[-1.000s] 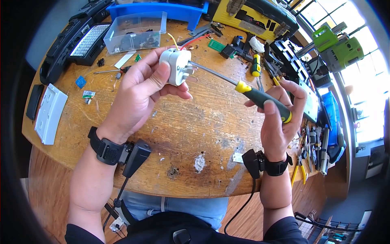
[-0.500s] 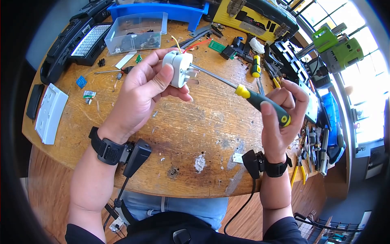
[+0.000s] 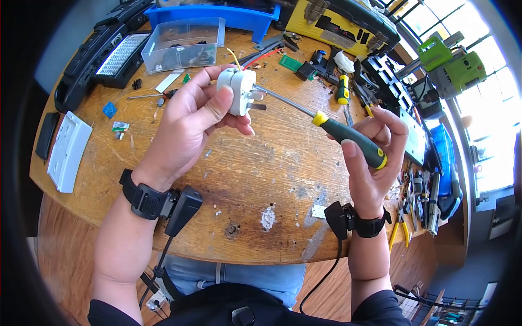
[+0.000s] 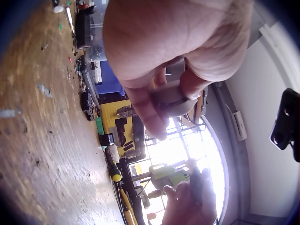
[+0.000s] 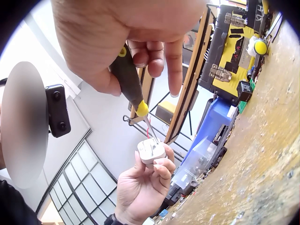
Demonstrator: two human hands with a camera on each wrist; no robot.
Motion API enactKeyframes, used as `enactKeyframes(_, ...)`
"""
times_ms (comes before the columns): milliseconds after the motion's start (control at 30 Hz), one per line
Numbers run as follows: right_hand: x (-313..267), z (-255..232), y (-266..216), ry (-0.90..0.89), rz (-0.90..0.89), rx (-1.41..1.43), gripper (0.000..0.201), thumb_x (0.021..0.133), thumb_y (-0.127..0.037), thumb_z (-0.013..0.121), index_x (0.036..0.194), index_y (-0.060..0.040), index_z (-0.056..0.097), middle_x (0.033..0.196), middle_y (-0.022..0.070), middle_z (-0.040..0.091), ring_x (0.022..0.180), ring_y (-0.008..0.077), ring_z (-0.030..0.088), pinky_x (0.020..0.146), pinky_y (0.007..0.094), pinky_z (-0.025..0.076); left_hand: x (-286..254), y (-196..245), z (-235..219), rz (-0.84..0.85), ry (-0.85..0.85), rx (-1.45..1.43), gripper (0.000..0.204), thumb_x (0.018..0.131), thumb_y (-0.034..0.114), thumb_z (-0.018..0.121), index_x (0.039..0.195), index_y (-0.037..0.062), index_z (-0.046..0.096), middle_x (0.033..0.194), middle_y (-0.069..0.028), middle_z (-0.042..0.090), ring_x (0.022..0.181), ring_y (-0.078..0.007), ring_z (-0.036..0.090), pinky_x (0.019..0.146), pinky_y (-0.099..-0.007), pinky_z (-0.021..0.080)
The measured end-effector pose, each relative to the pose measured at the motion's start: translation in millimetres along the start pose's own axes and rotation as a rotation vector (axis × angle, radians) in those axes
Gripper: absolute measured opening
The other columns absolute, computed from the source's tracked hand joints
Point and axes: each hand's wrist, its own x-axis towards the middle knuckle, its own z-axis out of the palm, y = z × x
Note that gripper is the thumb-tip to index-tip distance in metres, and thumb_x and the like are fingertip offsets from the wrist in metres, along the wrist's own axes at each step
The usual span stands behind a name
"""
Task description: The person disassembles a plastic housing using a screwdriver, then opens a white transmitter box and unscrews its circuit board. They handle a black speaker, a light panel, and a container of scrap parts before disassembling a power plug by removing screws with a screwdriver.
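Observation:
My left hand (image 3: pixel 193 111) holds a white plug (image 3: pixel 237 89) up over the table, thumb on its near side and fingers behind. Metal prongs (image 3: pixel 256 100) stick out of the plug to the right, and a yellow and a red wire rise from its top. In my right hand (image 3: pixel 375 157) is a screwdriver (image 3: pixel 348 136) with a dark green and yellow handle, gripped between thumb and fingers. Its tip meets the pronged face of the plug near the upper edge. The right wrist view shows the shaft (image 5: pixel 151 129) reaching that face (image 5: pixel 151 149).
A clear plastic box (image 3: pixel 182 46) and a blue tray (image 3: pixel 212 19) stand at the back, beside a yellow toolbox (image 3: pixel 340 27). White casing (image 3: pixel 69 152) lies at left. Pliers (image 3: pixel 401 228) and other tools crowd the right edge, with a green drill press (image 3: pixel 454 62) beyond.
The screwdriver handle has shifted slightly left and down, and my right fingers have moved around it. The plug has turned a little in my left hand; the tip stays at its face.

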Motion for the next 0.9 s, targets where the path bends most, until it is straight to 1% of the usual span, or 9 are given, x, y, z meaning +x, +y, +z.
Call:
enactKeyframes(267, -2.5, -5.1, -1.3, 0.005, 0.162, 0.093, 0.035, 0.083, -0.009, 0.061, 0.112, 0.0022, 0.046, 0.072, 0.0031, 0.053, 0.064, 0.0051, 0.047, 0.059, 0.0176, 0.034, 0.2, -1.2, 3.6, -0.016, 0.032, 0.023, 0.051, 0.093, 0.032, 0.051, 0.127, -0.0037, 0.038, 0.093, -0.0133, 0.06, 0.08, -0.0195, 0.061, 0.072, -0.0325, 0.052)
enactKeyframes(300, -2.4, -10.1, -1.5, -0.007, 0.149, -0.047, 0.038, 0.088, -0.021, 0.054, 0.113, 0.0052, 0.044, 0.071, 0.0075, 0.051, 0.065, 0.0146, 0.054, 0.065, 0.03, 0.049, 0.0, -1.5, 3.9, -0.026, 0.043, 0.002, 0.049, 0.093, 0.031, 0.05, 0.126, -0.0038, 0.038, 0.094, -0.0133, 0.06, 0.079, -0.0195, 0.061, 0.071, -0.0325, 0.052)
enactKeyframes(333, -2.6, -12.2, 1.7, 0.038, 0.112, -0.03, 0.035, 0.089, -0.019, 0.052, 0.112, 0.0063, 0.044, 0.071, 0.0074, 0.05, 0.063, 0.015, 0.053, 0.065, 0.0314, 0.05, 0.4, -2.2, 2.0, -0.024, 0.045, 0.002, 0.049, 0.093, 0.031, 0.05, 0.126, -0.0038, 0.038, 0.094, -0.0133, 0.06, 0.079, -0.0195, 0.061, 0.071, -0.0325, 0.052)
enactKeyframes(433, 3.1, -5.3, 0.2, 0.145, 0.122, 0.085, 0.03, 0.09, -0.016, 0.051, 0.11, 0.006, 0.047, 0.075, 0.0075, 0.053, 0.065, 0.0144, 0.055, 0.067, 0.0301, 0.05, 0.8, -2.6, -2.5, -0.017, 0.001, -0.037, 0.047, 0.094, 0.028, 0.048, 0.127, -0.0039, 0.038, 0.094, -0.014, 0.06, 0.079, -0.0196, 0.061, 0.071, -0.0328, 0.052)
enactKeyframes(500, 8.7, -1.3, 1.0, 0.233, 0.304, -0.068, 0.021, 0.088, -0.01, 0.057, 0.103, 0.0036, 0.054, 0.074, 0.0043, 0.055, 0.072, 0.0107, 0.057, 0.066, 0.0224, 0.045, 0.2, 0.3, -1.2, -0.025, -0.049, -0.167, 0.042, 0.094, 0.024, 0.049, 0.123, -0.0045, 0.04, 0.093, -0.0116, 0.059, 0.081, -0.0197, 0.061, 0.073, -0.0337, 0.052)
enactKeyframes(633, 8.5, -10.3, 21.9, 0.012, 0.343, -0.403, 0.025, 0.085, -0.02, 0.065, 0.101, -0.0007, 0.062, 0.087, 0.0059, 0.06, 0.081, 0.0132, 0.056, 0.075, 0.0248, 0.043, -2.7, -0.9, -0.1, -0.05, -0.183, -0.305, 0.05, 0.093, 0.025, 0.049, 0.13, -0.0054, 0.034, 0.107, -0.0194, 0.055, 0.083, -0.0221, 0.062, 0.07, -0.0342, 0.054)
enactKeyframes(733, 8.6, -13.5, 28.6, -0.09, 0.374, -0.488, 0.028, 0.084, -0.021, 0.066, 0.103, -0.0007, 0.062, 0.088, 0.0083, 0.06, 0.082, 0.0152, 0.057, 0.075, 0.0255, 0.043, -5.9, -1.1, 1.2, -0.134, -0.33, -0.414, 0.06, 0.089, 0.029, 0.056, 0.13, -0.0059, 0.031, 0.111, -0.022, 0.052, 0.083, -0.024, 0.063, 0.066, -0.0358, 0.056)
enactKeyframes(800, 6.3, -16.1, 42.3, -0.101, 0.301, -0.464, 0.03, 0.083, -0.022, 0.067, 0.104, -0.0011, 0.063, 0.088, 0.01, 0.06, 0.082, 0.0188, 0.058, 0.075, 0.0277, 0.044, -7.2, -2.0, 3.9, -0.194, -0.449, -0.468, 0.068, 0.084, 0.031, 0.063, 0.13, -0.0056, 0.029, 0.11, -0.0233, 0.051, 0.082, -0.0247, 0.063, 0.061, -0.0363, 0.056)
enactKeyframes(900, 6.1, -16.7, 47.1, -0.188, 0.333, -0.517, 0.03, 0.079, -0.019, 0.069, 0.103, -0.0022, 0.063, 0.089, 0.0124, 0.061, 0.085, 0.027, 0.057, 0.076, 0.0338, 0.044, -11.5, -2.7, 7.7, -0.22, -0.445, -0.42, 0.071, 0.082, 0.032, 0.066, 0.13, -0.0051, 0.028, 0.109, -0.0236, 0.051, 0.081, -0.0245, 0.063, 0.058, -0.0358, 0.056)
